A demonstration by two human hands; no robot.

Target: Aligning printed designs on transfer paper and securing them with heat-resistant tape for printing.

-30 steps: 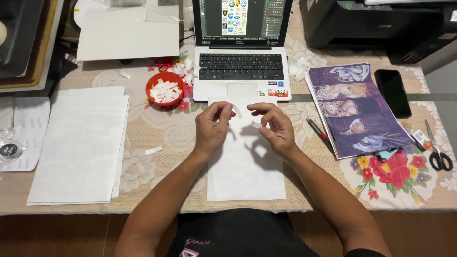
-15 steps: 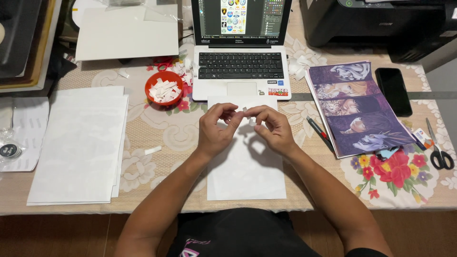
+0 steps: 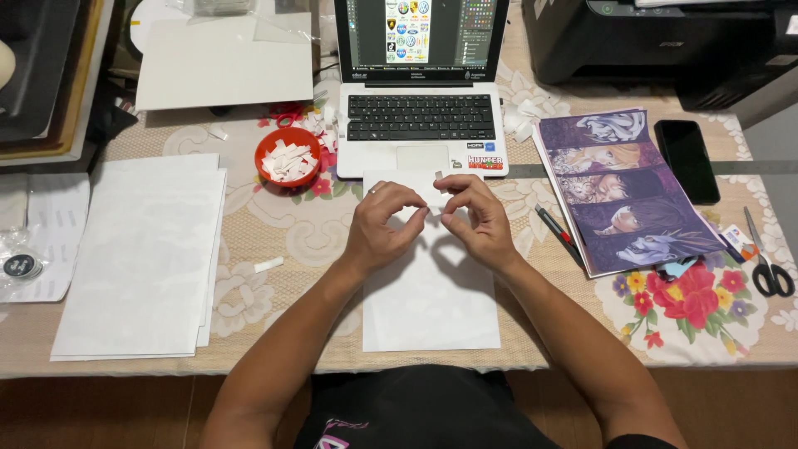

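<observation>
Head view: at the centre of the frame, the left hand (image 3: 384, 224) and right hand (image 3: 475, 218) meet fingertip to fingertip, together pinching a small white paper strip (image 3: 434, 199) above a white sheet (image 3: 432, 299) just below the laptop (image 3: 421, 91). Left of the laptop, a red bowl (image 3: 289, 155) holds a heap of white paper scraps (image 3: 288, 160).

Surface (image 3: 274, 241) covered by a beige lace-pattern cloth with red flowers. Lying on it: open laptop (image 3: 422, 125), red bowl (image 3: 288, 155) of white scraps, stacked white sheets (image 3: 141, 258), single white sheet (image 3: 431, 291), illustrated print (image 3: 623, 187), black phone (image 3: 687, 160), scissors (image 3: 769, 262), black printer (image 3: 665, 41).
</observation>
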